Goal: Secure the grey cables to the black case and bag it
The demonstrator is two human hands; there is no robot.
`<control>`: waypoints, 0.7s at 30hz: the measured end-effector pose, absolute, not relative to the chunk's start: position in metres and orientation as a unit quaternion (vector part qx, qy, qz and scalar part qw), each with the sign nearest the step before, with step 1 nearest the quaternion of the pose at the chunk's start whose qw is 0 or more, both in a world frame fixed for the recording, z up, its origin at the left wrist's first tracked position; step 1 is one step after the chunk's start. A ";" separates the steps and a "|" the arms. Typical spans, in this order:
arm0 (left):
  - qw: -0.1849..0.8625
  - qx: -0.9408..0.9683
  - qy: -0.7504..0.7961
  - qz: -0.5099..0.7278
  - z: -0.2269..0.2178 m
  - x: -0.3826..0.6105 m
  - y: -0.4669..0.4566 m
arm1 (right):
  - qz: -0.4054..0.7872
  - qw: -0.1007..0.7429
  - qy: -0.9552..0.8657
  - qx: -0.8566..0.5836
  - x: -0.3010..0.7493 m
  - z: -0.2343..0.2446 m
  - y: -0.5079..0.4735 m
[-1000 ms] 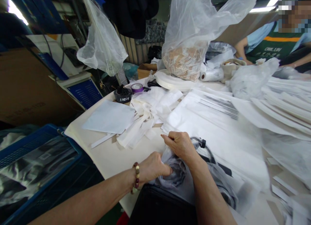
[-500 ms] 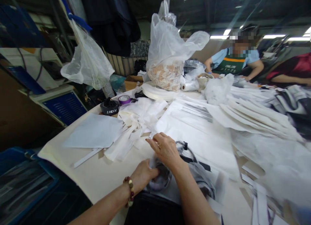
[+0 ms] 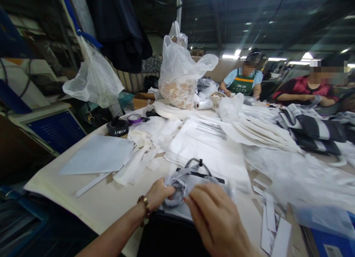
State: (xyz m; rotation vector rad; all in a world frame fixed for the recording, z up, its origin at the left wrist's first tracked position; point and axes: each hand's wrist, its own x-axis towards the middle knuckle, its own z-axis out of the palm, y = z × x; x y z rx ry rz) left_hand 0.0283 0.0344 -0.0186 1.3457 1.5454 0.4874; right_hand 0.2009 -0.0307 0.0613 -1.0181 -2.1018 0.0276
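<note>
Crumpled translucent plastic (image 3: 181, 182), loosely coiled

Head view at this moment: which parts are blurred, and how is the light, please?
In the head view, the right hand looks softer than the left hand; in the same view, ceiling lamps glare white against a dark background, and the blue crate at lower left is dim.

Right hand (image 3: 217, 212) pulled back toward the body from above the crumpled translucent grey plastic wrap (image 3: 177, 188), fingers now bunched at its right edge, contact unclear. View swung right: dark-red-topped worker (image 3: 302, 88), black-and-white fabric pile (image 3: 313, 129), blue white-labelled box (image 3: 330, 236) now show more.
</note>
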 end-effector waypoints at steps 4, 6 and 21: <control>0.469 0.573 0.646 0.185 -0.018 0.030 0.034 | -0.159 0.337 -0.838 -0.399 0.216 -0.024 -0.066; 0.451 0.587 0.651 0.167 -0.016 0.029 0.034 | -0.189 0.308 -0.836 -0.412 0.219 -0.047 -0.073; 0.132 0.810 0.567 0.067 0.007 0.156 0.057 | -0.188 0.273 -0.851 -0.407 0.222 -0.061 -0.068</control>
